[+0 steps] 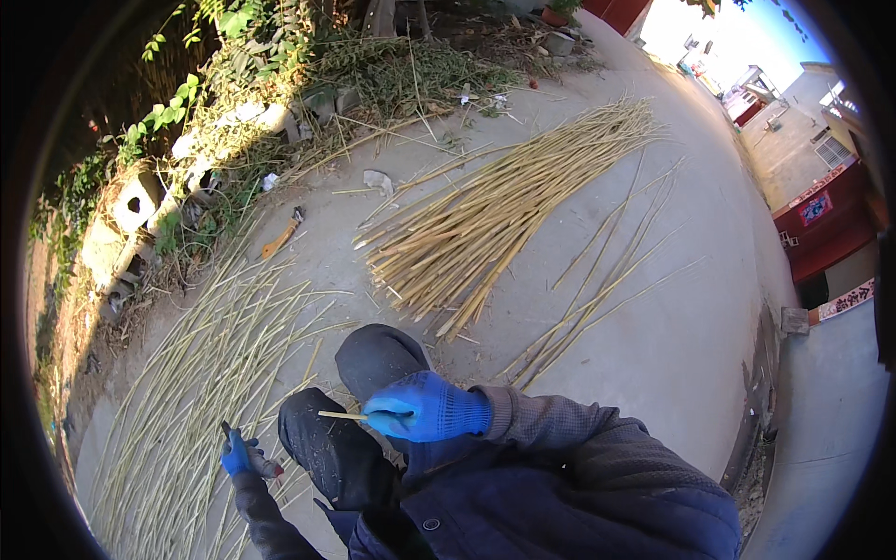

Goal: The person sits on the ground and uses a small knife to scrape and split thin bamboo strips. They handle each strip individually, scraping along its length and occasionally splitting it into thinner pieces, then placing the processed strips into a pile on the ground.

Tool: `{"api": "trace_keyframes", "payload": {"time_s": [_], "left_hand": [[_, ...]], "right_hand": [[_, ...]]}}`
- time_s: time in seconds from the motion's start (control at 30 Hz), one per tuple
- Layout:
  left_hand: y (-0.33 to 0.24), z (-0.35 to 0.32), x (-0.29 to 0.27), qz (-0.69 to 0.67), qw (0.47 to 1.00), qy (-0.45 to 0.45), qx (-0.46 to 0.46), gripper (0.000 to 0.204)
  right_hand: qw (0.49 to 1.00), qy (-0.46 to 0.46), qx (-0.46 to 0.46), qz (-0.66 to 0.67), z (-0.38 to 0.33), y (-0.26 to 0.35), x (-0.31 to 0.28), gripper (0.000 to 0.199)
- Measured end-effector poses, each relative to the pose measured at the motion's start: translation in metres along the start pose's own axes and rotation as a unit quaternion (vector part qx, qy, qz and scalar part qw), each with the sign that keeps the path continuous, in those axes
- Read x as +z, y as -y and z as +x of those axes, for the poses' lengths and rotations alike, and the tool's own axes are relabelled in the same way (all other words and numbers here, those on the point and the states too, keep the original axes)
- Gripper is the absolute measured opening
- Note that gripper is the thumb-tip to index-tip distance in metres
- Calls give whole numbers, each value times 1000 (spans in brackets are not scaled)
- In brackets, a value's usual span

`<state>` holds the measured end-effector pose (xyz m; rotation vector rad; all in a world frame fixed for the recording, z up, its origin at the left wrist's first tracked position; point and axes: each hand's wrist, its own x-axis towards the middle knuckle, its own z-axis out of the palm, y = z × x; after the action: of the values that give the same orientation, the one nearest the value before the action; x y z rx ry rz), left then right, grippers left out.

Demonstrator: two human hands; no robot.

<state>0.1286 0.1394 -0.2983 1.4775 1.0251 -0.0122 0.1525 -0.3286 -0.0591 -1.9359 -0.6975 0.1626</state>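
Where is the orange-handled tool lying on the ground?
In the head view, the orange-handled tool lies on the concrete ground, upper left, between the weedy edge and big cane pile.

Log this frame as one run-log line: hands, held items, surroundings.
right hand: pinching thin stalk piece | left hand: gripping small dark tool | ground: stalk bundle, spread green stalks

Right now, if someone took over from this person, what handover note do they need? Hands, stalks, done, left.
Left hand: blue glove, shut on a dark-handled cutting tool, low beside the left knee.
Right hand: blue glove, pinching one thin stalk piece over the knees.
Greenish stalks lie fanned on the concrete to the left; a yellowish bundle lies ahead, with a few loose stalks to its right. An orange-handled tool lies near the weeds.
Done: apparently the yellowish bundle. Left: likely the greenish spread, though I can't tell for certain.
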Motion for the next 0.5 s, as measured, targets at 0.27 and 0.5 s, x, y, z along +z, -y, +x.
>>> {"api": "trace_keyframes", "payload": {"time_s": [0.27, 0.5], "left_hand": [[-3, -27, -14, -27, 993, 91, -70, 66], [135, -101, -74, -170, 957, 82, -222, 65]], "right_hand": [[982, -138, 25, -128, 81, -39, -35, 29], [875, -333, -320, -148, 126, 39, -114, 55]]}}
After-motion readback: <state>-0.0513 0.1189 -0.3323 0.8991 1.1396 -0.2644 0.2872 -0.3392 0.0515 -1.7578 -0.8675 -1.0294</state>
